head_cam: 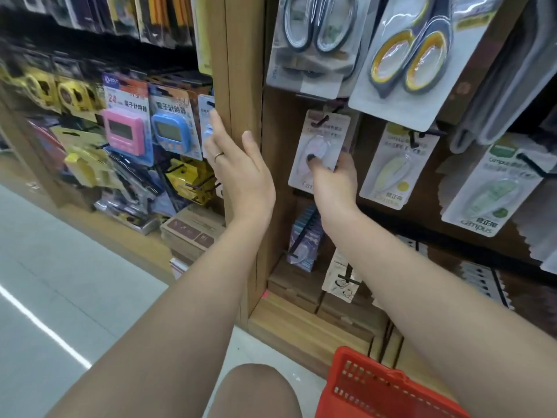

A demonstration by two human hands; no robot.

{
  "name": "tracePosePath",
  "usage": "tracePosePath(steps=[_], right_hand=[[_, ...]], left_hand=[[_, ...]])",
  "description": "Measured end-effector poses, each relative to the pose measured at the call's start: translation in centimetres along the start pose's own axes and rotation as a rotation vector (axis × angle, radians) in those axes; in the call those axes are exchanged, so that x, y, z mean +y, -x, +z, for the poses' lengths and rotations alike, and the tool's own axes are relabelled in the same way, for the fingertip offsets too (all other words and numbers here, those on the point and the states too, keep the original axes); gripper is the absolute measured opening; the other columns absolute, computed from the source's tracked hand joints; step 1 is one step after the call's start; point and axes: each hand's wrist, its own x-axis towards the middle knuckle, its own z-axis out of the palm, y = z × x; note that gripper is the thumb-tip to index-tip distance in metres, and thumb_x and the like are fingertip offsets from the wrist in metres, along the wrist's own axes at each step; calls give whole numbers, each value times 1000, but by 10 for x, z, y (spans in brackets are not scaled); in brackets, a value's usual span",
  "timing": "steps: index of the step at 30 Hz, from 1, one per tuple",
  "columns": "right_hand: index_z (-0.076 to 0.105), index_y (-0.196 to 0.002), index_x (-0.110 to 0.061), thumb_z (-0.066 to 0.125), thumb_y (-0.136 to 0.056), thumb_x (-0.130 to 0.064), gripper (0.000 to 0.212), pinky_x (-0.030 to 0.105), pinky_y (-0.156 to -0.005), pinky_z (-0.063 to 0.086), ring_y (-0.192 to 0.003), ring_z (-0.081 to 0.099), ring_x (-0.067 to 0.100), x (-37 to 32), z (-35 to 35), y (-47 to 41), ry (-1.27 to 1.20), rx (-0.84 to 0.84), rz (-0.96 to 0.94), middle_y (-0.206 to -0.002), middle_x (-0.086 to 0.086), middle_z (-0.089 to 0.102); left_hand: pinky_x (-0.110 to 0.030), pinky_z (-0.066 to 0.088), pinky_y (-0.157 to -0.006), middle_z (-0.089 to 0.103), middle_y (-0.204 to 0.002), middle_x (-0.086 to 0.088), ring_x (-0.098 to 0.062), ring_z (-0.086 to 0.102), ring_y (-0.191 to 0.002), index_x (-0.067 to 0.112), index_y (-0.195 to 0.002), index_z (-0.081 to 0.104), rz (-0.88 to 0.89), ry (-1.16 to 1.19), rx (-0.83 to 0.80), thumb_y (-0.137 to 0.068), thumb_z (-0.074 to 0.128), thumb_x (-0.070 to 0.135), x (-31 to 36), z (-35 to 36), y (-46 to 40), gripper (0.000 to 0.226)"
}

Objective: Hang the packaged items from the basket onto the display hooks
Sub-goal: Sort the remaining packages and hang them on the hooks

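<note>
- Head view: the right hand [333, 179] pinches a carded pack [319, 146], thumb on the clear blister, other fingers curled behind the card's lower right edge.
- The pack hangs at a black hook [320, 121]; its punched slot sits over the hook tip, though whether it is fully seated I cannot tell.
- The left hand [238, 167] is flat and straight-fingered against the wooden post [241, 70], holding nothing.
- Handling, as I judge it: thin card with a plastic bubble, so light, flat and a little bendy. The card flexes if gripped far from the slot; the blister is smooth and may slip under the thumb.
- Best hold is likely low on the card edge, as now, steering the slot along the hook.
- The red basket [388, 390] sits low right, near the knee; its contents are out of sight.
</note>
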Motion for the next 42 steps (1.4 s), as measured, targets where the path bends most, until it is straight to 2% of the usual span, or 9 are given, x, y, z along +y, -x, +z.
tracePosePath(steps=[7,13,16,18,25,30,35,40,42], right_hand=[[59,-137,-15,70,-96,-29,45,36,-100,53,-112,64,23,7,6,-61,26,118,95,-116,0,65],[54,-140,-17,73,-93,-48,59,33,-94,57,-100,64,22,2,1,-76,-101,-14,414,-127,6,62],[52,-144,-17,73,-94,-43,61,35,-90,56,-116,61,29,1,-2,-66,-130,-108,466,-135,6,57],[49,-146,-16,75,-94,-36,62,34,-87,58,-105,62,28,2,-10,-47,-99,-126,477,-126,8,54],[58,-112,-24,66,-98,-24,16,41,-91,60,-96,71,19,39,-92,62,243,-124,68,-100,0,68],[59,-93,-24,62,-95,-6,18,20,-69,48,-73,60,8,97,-197,140,255,106,18,-87,-3,63],[61,-92,-18,63,-91,1,18,28,-69,42,-68,55,12,185,-310,203,344,369,257,-73,-4,59],[61,-109,-5,71,-86,-14,27,35,-80,51,-98,68,31,279,-404,251,506,279,775,-96,10,69],[64,-103,-1,70,-87,-17,24,25,-64,50,-88,67,29,305,-427,268,523,239,897,-87,10,65]], left_hand=[[-40,38,-108,46,-144,-18,-31,51,-126,7,-163,26,-8,17,44,-109,29,39,-5,8,1,63],[-31,34,-105,45,-147,-19,-31,49,-128,7,-163,24,-20,-5,25,-111,33,32,0,5,2,59],[-39,38,-110,39,-155,-21,-35,47,-135,12,-165,20,-54,-17,-48,-112,35,31,6,-4,3,58],[-48,38,-114,35,-158,-22,-37,47,-135,16,-165,19,-113,-51,-82,-110,34,35,10,-12,3,59],[-55,40,-104,45,-129,-8,-34,51,-117,13,-136,44,-385,19,-83,-99,45,25,53,-29,98,39],[-55,45,-98,53,-112,-6,-33,57,-106,18,-114,45,-232,37,-520,-98,49,21,60,-24,253,17],[-53,47,-90,56,-102,-7,-36,59,-101,18,-104,47,-72,-92,-1004,-95,51,22,49,-24,390,11],[-44,51,-95,67,-122,-19,-38,64,-115,8,-127,54,-152,-497,-1709,-99,60,28,7,-19,494,34],[-38,50,-94,65,-134,-21,-36,64,-121,6,-142,47,-254,-618,-1916,-101,59,33,-8,-15,524,50]])
